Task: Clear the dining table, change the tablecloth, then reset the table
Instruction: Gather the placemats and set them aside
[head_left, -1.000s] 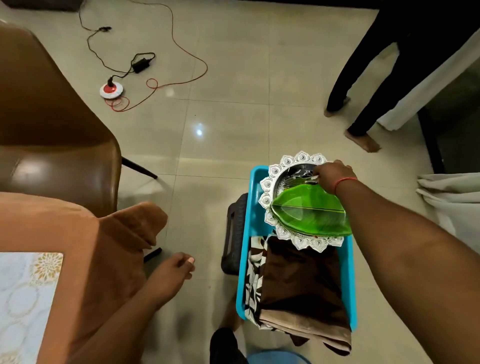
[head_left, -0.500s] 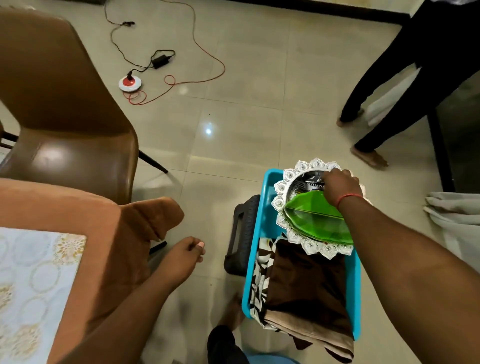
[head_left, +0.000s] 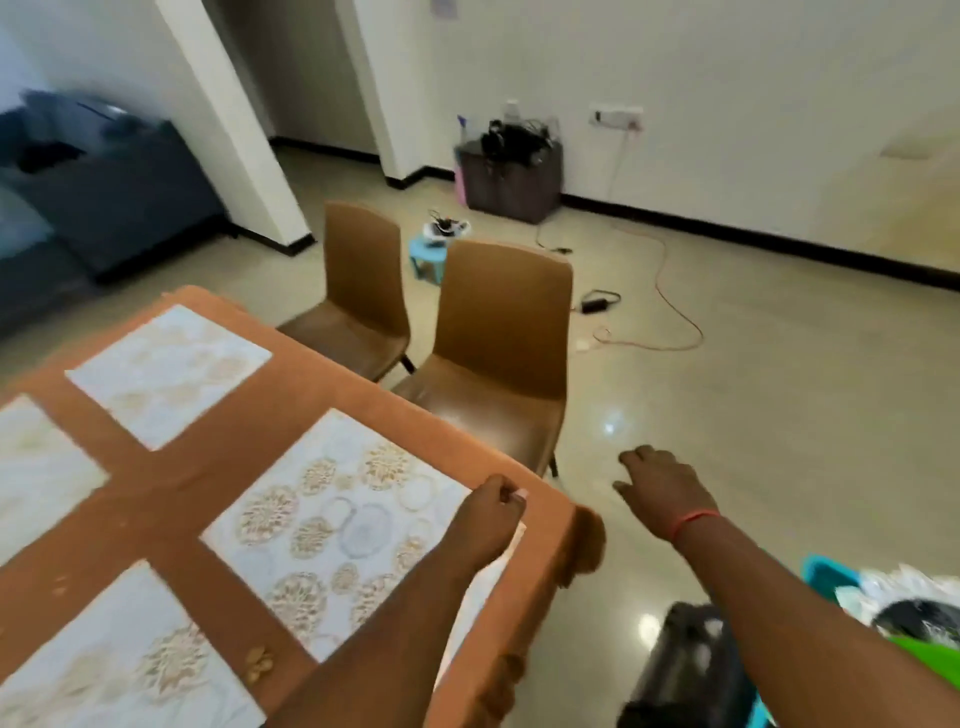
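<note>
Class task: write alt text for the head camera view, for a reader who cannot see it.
A person's left hand pinches the corner of a placemat on an orange tablecloth, while the right hand hangs open over the floor. Three more placemats lie on the table; two brown chairs stand beside it.

One head-worn wide-angle camera supplies the only view. It looks forward and steeply down from above the table corner (head_left: 545, 512), with both forearms entering from the bottom edge. The left hand (head_left: 485, 519) lies close below the lens, over that corner; the right hand (head_left: 657, 486) extends beside it, above the floor (head_left: 753, 415). Beyond the hands stand two chairs (head_left: 498, 332) and the far wall (head_left: 727, 104). Edges show blur.
</note>
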